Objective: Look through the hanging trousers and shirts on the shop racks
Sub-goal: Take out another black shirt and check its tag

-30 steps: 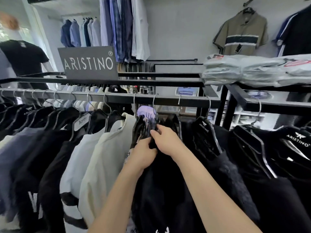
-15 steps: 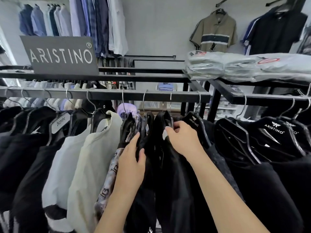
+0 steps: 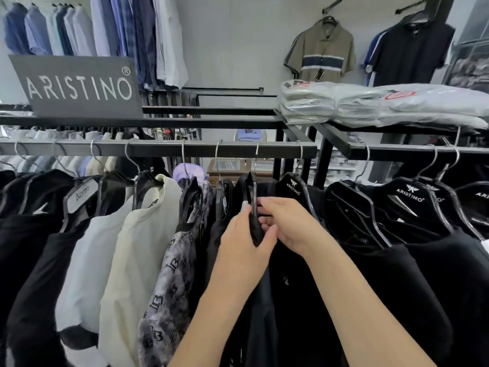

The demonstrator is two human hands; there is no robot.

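Observation:
A black rail carries a row of shirts on hangers. From the left hang black shirts, a white one, a cream one, a grey patterned one and more black ones. My left hand grips the shoulder of a black hanger near the rail's right end. My right hand sits just right of it, its curled fingers on the same hanger and the black shirt. A second rail to the right holds black shirts on labelled hangers.
A grey brand sign stands on the rack top at the left. Folded shirts in plastic bags lie on the right rack. Blue and white shirts hang on the back wall, with a striped olive polo and a dark polo.
Both hands have shifted right along the rail, from the patterned shirt to a black hanger further on. My left hand now grips that hanger. The view has turned to the right.

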